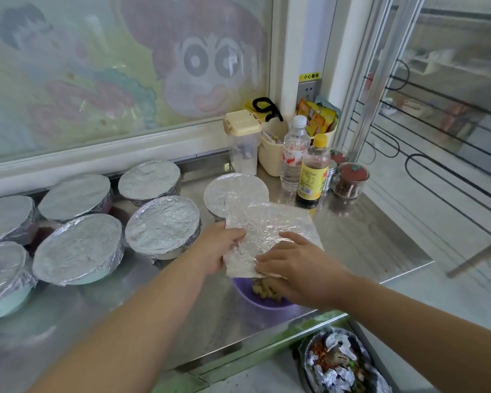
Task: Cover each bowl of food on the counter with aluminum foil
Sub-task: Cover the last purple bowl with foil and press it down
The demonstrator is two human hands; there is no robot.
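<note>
The purple bowl (262,300) sits near the front edge of the steel counter (366,239), with pale food (264,290) showing at its near side. From my feed, a crinkled foil sheet (270,236) lies tilted over the rest of it. The left hand (219,248) pinches the sheet's left edge, thumb on top. The right hand (295,268) rests on the sheet with its fingers spread flat, gripping nothing. To the left I count six foil-covered bowls (162,222) clustered together, with a seventh just behind the sheet. Bottles (312,171) and jars stand at the back right corner. Below the counter, a bin (338,364) holds foil scraps.
</note>
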